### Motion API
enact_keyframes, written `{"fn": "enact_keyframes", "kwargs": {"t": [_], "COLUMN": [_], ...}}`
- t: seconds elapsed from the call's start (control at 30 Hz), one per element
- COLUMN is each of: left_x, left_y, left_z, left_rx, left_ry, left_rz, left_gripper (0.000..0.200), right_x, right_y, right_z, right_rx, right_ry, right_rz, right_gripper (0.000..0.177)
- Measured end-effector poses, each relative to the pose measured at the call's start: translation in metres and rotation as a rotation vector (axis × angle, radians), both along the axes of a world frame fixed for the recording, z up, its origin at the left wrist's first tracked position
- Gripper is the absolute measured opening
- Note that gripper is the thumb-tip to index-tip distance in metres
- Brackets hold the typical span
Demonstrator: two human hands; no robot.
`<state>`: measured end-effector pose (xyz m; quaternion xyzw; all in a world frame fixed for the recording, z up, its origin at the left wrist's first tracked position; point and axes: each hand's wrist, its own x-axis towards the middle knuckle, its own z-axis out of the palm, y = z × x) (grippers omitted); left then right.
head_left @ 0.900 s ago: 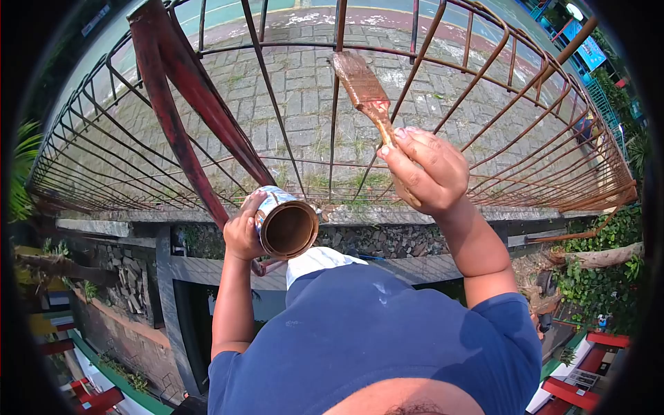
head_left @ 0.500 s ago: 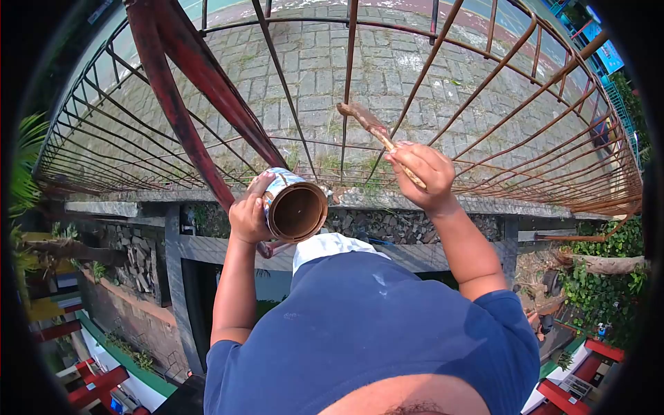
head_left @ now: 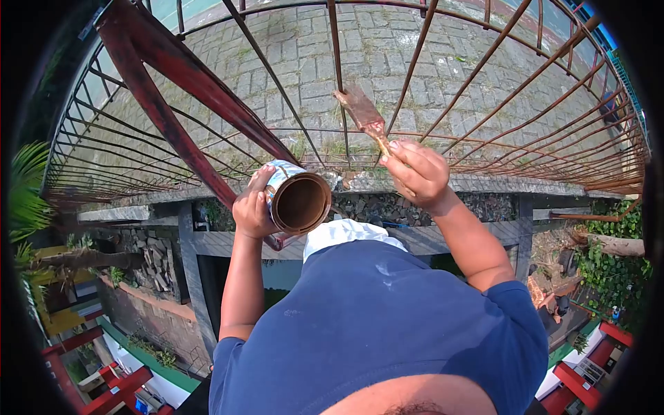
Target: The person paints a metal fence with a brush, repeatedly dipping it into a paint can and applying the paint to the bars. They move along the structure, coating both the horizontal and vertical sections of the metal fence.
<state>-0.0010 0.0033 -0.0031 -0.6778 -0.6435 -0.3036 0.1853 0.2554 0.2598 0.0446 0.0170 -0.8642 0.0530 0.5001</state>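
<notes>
My left hand (head_left: 253, 206) is wrapped round the side of a paint can (head_left: 301, 203), its open mouth tilted toward me and its inside coated brown. A paintbrush (head_left: 366, 116) is gripped by its handle in my right hand (head_left: 419, 173). Brown paint covers the bristles and streaks the handle. The bristle end points up and left, overlapping a thin upright bar of the metal fence (head_left: 337, 66) in this view. Thick dark-red posts (head_left: 162, 114) of the fence slant down behind my left hand.
Beyond the fence lies grey block paving (head_left: 304, 72) with grass in the joints. A concrete ledge (head_left: 415, 182) runs along the fence foot. Below it are rubble (head_left: 377, 207) and a grey beam (head_left: 436, 237). Leafy plants (head_left: 605, 273) grow at right, a palm (head_left: 31, 197) at left.
The brush has turned so that its broad bristle face shows more, and my right hand has shifted slightly left. The view has moved a little; the can stays in my left hand.
</notes>
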Motion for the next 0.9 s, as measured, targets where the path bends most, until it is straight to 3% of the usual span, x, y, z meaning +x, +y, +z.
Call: {"fn": "enact_keyframes", "kwargs": {"t": [0.1, 0.17, 0.27, 0.37, 0.53, 0.7, 0.77, 0.9], "left_x": [-0.001, -0.002, -0.004, -0.001, -0.001, -0.003, -0.003, -0.005], "left_y": [0.001, 0.001, 0.005, 0.003, 0.004, 0.004, 0.004, 0.005], "left_z": [-0.002, -0.002, -0.004, -0.003, 0.0, -0.003, -0.003, -0.004], "left_rx": [0.041, 0.064, 0.105, 0.076, 0.089, 0.093, 0.074, 0.078], "left_ry": [0.02, 0.034, 0.049, 0.014, 0.042, 0.061, 0.057, 0.054], "left_rz": [-0.029, -0.041, -0.038, -0.035, -0.039, -0.037, -0.031, -0.049], "left_gripper": [0.086, 0.082, 0.078, 0.074, 0.078, 0.092, 0.094, 0.09], "right_x": [0.001, 0.002, 0.005, -0.001, 0.001, 0.005, 0.013, 0.008], "right_y": [0.0, 0.003, -0.004, 0.0, -0.011, -0.009, -0.007, -0.009], "right_z": [-0.017, -0.061, -0.086, -0.064, -0.045, -0.099, -0.115, -0.094], "right_rx": [0.025, -0.017, -0.159, -0.215, -0.257, -0.142, -0.17, -0.237], "right_ry": [-0.117, -0.275, -0.306, -0.14, 0.179, -0.197, -0.219, -0.121], "right_rz": [0.058, 0.096, 0.069, -0.008, -0.11, 0.031, 0.027, -0.04], "right_gripper": [0.023, 0.023, 0.022, 0.026, 0.029, 0.023, 0.024, 0.026]}}
